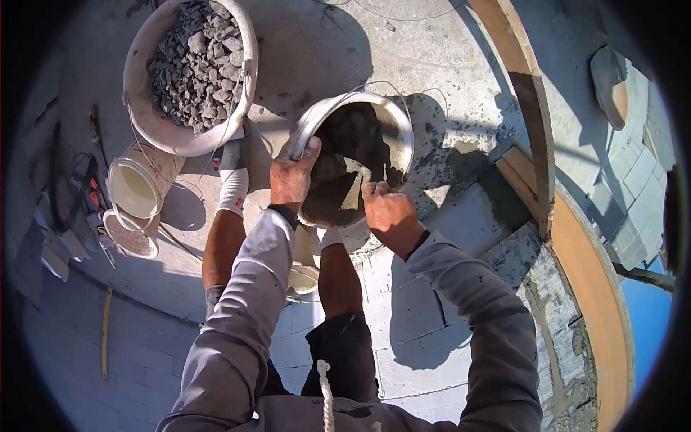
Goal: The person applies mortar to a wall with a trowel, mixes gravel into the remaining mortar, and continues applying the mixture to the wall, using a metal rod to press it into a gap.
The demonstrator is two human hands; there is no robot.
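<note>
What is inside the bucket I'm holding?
The bucket holds dark wet mortar and a trowel in the right hand; the left hand grips its rim. The mix hides its bottom.

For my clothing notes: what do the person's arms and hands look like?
Both arms wear long, loose light-grey sleeves, creased, with a dark cuff at each wrist. The left hand and right hand are bare, without gloves, and look dusty.

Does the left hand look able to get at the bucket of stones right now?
Probably not yet: the left hand grips the rim of the mortar bucket; the bucket of stones sits nearby, path open.
</note>
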